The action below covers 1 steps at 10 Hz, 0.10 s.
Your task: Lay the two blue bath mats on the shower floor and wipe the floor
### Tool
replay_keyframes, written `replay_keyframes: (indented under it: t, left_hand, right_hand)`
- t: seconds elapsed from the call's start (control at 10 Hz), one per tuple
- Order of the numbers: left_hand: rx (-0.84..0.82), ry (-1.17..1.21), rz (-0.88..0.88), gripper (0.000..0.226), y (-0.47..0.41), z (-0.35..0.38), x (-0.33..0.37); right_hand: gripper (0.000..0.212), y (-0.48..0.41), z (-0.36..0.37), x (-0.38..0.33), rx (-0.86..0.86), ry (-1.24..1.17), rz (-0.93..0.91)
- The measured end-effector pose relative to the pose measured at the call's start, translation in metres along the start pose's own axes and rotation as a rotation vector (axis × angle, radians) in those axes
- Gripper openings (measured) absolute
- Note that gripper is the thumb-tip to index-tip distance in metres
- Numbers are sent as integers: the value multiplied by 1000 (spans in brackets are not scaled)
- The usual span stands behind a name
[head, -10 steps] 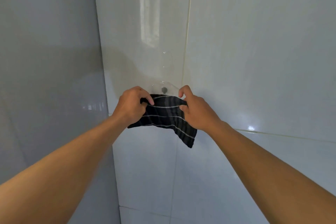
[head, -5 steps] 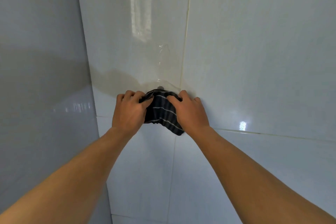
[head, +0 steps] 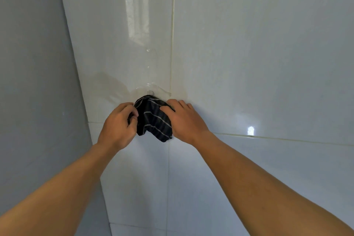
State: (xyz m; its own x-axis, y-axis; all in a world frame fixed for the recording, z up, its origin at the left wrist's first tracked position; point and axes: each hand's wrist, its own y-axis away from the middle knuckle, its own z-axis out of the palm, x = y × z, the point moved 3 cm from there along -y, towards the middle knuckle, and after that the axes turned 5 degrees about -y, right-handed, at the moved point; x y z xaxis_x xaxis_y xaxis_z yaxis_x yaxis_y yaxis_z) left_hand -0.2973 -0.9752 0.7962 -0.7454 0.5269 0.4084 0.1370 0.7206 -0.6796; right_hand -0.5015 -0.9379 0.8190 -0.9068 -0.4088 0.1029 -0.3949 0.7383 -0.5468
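A black cloth [head: 153,120] with thin white stripes hangs bunched against the white tiled wall, just under a clear stick-on wall hook [head: 151,92]. My left hand [head: 118,124] pinches the cloth's left edge with curled fingers. On the cloth's right side my right hand [head: 183,120] presses flat, thumb on the fabric and fingers against the tile. No blue bath mat and no shower floor are in view.
Glossy white wall tiles [head: 249,63] fill the view, with a vertical grout line just right of the hook. A grey wall [head: 34,82] meets them at a corner on the left.
The cloth went from being stretched between both hands to bunched up at the hook. Both hands moved in toward the wall and closer together.
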Motion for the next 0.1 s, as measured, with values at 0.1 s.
replay_keyframes:
  t: [0.1]
  left_hand:
    - [-3, -151, -9, 24, 2, -1, 13]
  right_hand:
    - [50, 1, -11, 7, 11, 7, -10]
